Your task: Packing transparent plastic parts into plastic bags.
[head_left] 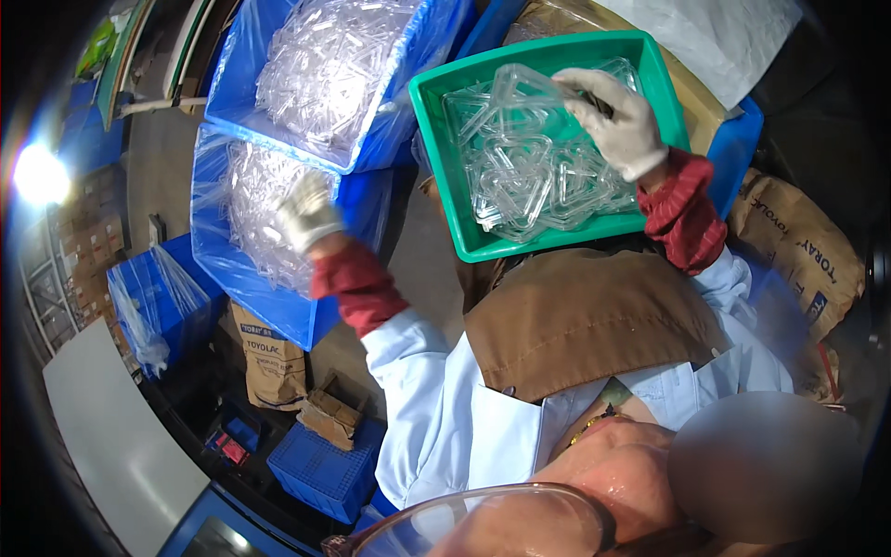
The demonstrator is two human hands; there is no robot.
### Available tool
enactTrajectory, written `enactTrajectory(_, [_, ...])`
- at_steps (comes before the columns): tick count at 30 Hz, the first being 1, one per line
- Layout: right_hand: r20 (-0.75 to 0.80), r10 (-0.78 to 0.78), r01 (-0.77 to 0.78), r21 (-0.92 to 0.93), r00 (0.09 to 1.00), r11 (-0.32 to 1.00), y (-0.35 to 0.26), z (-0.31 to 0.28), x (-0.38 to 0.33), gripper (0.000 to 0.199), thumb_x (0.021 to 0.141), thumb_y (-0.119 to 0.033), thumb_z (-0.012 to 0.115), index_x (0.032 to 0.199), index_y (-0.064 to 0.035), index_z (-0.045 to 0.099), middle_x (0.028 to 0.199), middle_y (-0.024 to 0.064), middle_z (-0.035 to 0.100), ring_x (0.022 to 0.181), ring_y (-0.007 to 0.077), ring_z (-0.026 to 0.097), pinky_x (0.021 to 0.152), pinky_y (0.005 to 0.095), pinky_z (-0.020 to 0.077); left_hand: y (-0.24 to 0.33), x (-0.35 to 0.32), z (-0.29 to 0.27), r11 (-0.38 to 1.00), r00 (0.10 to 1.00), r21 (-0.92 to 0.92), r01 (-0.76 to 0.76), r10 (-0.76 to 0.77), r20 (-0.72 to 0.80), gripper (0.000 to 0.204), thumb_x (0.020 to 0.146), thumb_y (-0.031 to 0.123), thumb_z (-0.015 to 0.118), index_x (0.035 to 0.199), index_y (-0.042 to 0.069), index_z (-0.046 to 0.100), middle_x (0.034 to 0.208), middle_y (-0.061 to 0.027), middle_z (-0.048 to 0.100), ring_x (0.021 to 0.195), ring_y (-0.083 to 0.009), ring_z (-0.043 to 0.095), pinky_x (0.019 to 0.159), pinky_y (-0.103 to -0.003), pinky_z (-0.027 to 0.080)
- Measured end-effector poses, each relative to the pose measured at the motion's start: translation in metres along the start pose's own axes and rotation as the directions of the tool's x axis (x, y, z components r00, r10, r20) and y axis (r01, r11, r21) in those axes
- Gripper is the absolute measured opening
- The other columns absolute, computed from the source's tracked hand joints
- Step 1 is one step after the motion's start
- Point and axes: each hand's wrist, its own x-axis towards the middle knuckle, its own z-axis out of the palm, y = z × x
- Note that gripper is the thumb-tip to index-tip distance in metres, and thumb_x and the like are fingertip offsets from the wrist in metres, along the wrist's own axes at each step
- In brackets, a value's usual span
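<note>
My right hand [617,130], in a white glove, is over the green tray [664,88]. Its thumb and fingers pinch the edge of a clear plastic triangular frame [522,85], lifted at a tilt. Below it, several similar clear triangular frames [520,181] lie loosely piled in the tray. My left hand [311,212], also gloved, reaches over the nearer blue bin [213,218], which is lined with clear film. Small clear plastic pieces [255,200] fill that bin, right beside the glove. Motion blur smears the left fingers, so their grip is unclear.
A second lined blue bin [376,125] of clear pieces stands beyond the first. Brown paper sacks [798,246] stand at the right, and another sack [269,357] at the lower left. A blue crate [320,469] holds a torn cardboard box [329,418]. White sheeting [719,42] lies at the far right.
</note>
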Motion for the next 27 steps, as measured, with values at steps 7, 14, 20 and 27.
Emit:
enactTrajectory(7, [0.302,-0.399,0.486,-0.316,0.866,0.815,-0.030,-0.005,-0.009,0.049,0.055,0.003,0.054,0.103,-0.0069,0.060,0.102,0.0128,0.059,0.088,0.0295,0.057,0.075,0.0368,0.0480,-0.118,-0.172,0.091,0.654,0.565,0.492,0.574,-0.752,0.341,0.047,0.090,0.044,0.045,0.110,0.001,0.049,0.093,-0.0118,0.059,0.082,-0.0206,0.058,0.066,-0.028,0.047])
enactTrajectory(14, [0.198,0.062,-0.093,0.153,0.978,0.984,-0.023,0.014,-0.020,0.026,0.076,0.003,0.060,0.101,0.0000,0.059,0.109,0.0083,0.056,0.088,0.0141,0.054,0.075,0.0253,0.0440,-0.141,-0.181,0.065,0.805,0.794,0.561,0.190,-0.462,0.395,0.027,0.090,0.030,0.052,0.092,0.003,0.055,0.074,-0.0026,0.052,0.061,-0.0081,0.046,0.054,-0.023,0.040])
enactTrajectory(20, [-0.026,0.285,-0.265,0.296,0.958,0.918,-0.006,0.024,-0.027,0.026,0.072,-0.004,0.071,0.096,-0.0012,0.061,0.084,0.0012,0.059,0.068,0.0065,0.049,0.060,0.0192,0.0401,-0.149,-0.199,0.080,0.884,0.821,0.355,0.305,-0.433,0.372,0.015,0.091,0.016,0.050,0.099,0.004,0.048,0.080,-0.0058,0.053,0.065,-0.0137,0.055,0.063,-0.031,0.053])
enactTrajectory(27, [0.077,0.175,-0.189,0.240,0.981,0.952,-0.004,0.004,-0.017,0.040,0.085,-0.036,0.059,0.104,-0.0016,0.053,0.079,0.0012,0.051,0.068,0.0061,0.046,0.060,0.0213,0.0385,-0.152,-0.175,0.070,0.910,0.873,0.385,0.154,-0.308,0.378,0.024,0.095,0.028,0.042,0.085,0.007,0.051,0.066,0.0016,0.045,0.054,-0.0057,0.043,0.046,-0.021,0.038])
